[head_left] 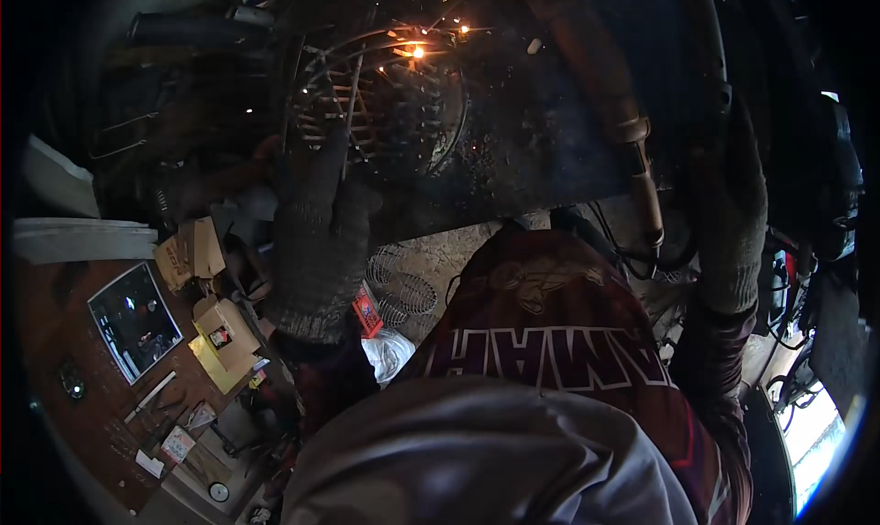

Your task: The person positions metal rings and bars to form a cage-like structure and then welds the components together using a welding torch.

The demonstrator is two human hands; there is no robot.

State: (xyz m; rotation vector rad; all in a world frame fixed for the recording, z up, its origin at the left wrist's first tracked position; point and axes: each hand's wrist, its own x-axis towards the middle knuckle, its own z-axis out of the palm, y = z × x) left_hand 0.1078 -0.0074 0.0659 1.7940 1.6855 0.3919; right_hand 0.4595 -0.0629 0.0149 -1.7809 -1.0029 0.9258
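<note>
My left hand (316,241), in a dark grey knitted glove, reaches up to the dark work table (513,167). A thin metal rod (354,103) stands between its closed fingers, next to a frame of curved wire and short bars (367,126). Bright orange sparks (418,53) glow at the frame's far side. At the right, my other gloved hand (733,204) lies beside the table, fingers pointing away. A long grey bar (715,39) runs down to its fingertips; shadow hides whether they grip it. Left of that hand lies a long brownish tool with a copper-coloured end (647,195).
A brown side table (69,314) at the left carries a glossy dark sheet (137,323), opened cardboard boxes (225,332) and hand tools. Below the work table are a wire coil (403,291), a red box (367,309) and a white plastic bag (389,353). Cables hang at right.
</note>
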